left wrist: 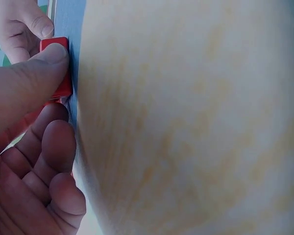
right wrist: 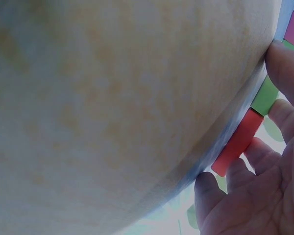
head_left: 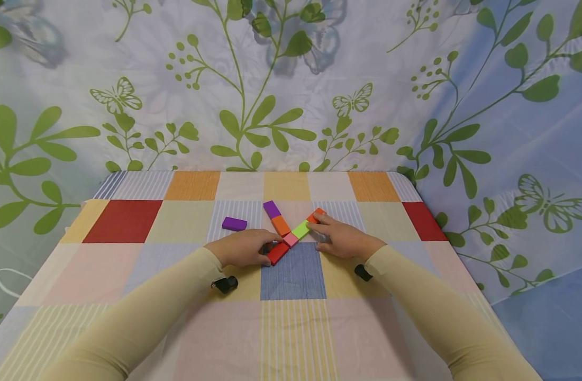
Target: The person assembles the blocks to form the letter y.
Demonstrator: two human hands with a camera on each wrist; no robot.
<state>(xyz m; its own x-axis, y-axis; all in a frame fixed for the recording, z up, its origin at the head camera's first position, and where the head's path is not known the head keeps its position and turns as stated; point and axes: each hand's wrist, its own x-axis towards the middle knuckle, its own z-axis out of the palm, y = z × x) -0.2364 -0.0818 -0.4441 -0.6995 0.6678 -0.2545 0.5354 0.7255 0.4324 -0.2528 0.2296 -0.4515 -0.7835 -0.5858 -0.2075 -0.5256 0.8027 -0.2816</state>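
Note:
A diagonal row of small blocks lies on the cloth. From near left to far right it has a red block (head_left: 278,253), a pink block (head_left: 290,240), a green block (head_left: 300,229) and an orange block (head_left: 316,215). My left hand (head_left: 241,247) pinches the red block, thumb (left wrist: 53,55) on its near side. At the far end, my right hand (head_left: 345,238) rests extended fingers along the green and orange blocks; its thumb stands off the row in the head view. A second orange block (head_left: 281,226) and a purple block (head_left: 272,209) form another line, slanting up to the left.
Another purple block (head_left: 234,224) lies alone beyond my left hand. A patchwork cloth (head_left: 291,323) covers the table. Leaf-patterned curtains (head_left: 291,106) hang behind it and at the right side. A white cord loop (head_left: 7,283) shows at the left.

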